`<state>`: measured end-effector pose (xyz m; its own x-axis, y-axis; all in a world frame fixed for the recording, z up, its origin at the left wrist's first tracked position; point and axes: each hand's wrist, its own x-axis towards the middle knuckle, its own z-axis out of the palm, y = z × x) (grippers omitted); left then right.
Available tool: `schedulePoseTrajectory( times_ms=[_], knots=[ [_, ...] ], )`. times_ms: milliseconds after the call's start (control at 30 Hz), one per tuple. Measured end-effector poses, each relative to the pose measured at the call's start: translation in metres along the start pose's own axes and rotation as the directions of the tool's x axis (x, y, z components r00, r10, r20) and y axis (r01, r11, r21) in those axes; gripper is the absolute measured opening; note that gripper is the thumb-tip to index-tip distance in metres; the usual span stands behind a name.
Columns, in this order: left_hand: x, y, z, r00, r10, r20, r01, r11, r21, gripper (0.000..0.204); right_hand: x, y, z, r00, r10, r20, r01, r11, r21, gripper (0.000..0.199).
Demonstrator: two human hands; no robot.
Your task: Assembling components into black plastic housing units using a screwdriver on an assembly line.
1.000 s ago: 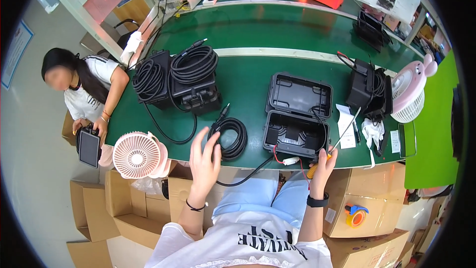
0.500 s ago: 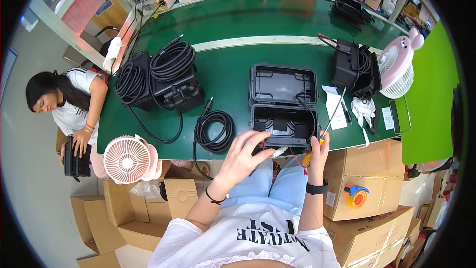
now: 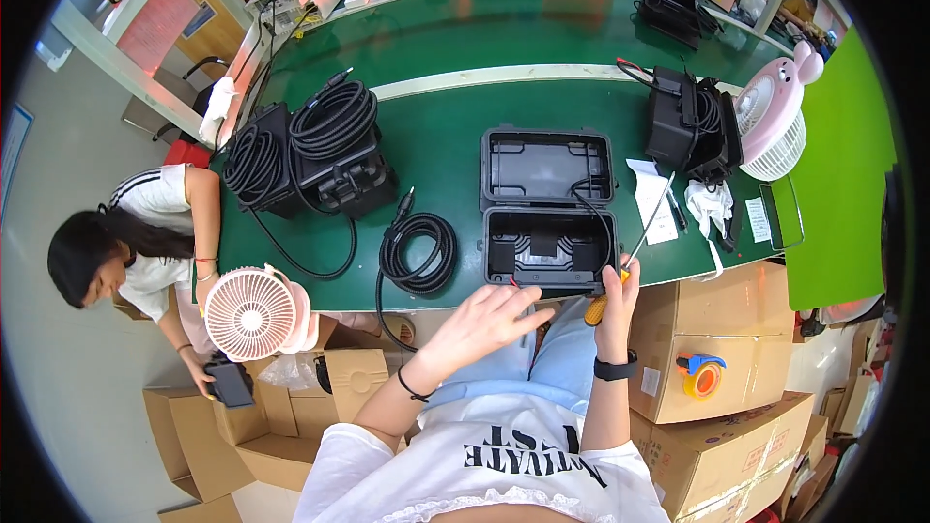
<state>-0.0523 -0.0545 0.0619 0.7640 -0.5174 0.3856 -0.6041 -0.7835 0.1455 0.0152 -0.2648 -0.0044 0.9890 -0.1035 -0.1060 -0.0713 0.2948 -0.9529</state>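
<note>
The open black case (image 3: 544, 247) sits at the near edge of the worktop (image 3: 431, 150), long axis left to right, lid (image 3: 547, 167) folded back. It lies just beyond the left hand (image 3: 487, 323), loosely curled, any hold hidden from me, and the nearer right hand (image 3: 616, 307), closed round a screwdriver (image 3: 625, 274) pointing away.
</note>
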Motion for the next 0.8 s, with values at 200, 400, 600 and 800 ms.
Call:
schedulePoseTrajectory(
  times_ms=[200, 400, 600, 800],
  knots=[
    [-0.023, -0.022, 0.005, 0.997, 0.071, -0.031, -0.067, 0.993, 0.094, 0.039, -0.001, 0.012, -0.002, 1.0, -0.002, -0.013, 0.002, 1.0, 0.01, 0.031],
    [-0.019, -0.024, 0.007, 0.911, -0.245, -0.332, 0.064, 0.879, -0.472, 0.027, 0.001, 0.007, -0.003, 0.999, 0.026, -0.018, -0.026, 0.999, 0.023, 0.028],
    [0.013, -0.016, 0.004, 0.705, -0.636, -0.315, 0.359, 0.702, -0.615, 0.02, 0.001, 0.004, -0.001, 1.0, 0.016, 0.011, -0.016, 0.999, 0.028, 0.028],
    [0.041, -0.021, 0.001, 0.879, -0.47, -0.085, 0.408, 0.831, -0.377, 0.038, 0.0, 0.006, -0.007, 0.999, 0.031, 0.011, -0.031, 0.999, 0.016, 0.028]
  ],
)
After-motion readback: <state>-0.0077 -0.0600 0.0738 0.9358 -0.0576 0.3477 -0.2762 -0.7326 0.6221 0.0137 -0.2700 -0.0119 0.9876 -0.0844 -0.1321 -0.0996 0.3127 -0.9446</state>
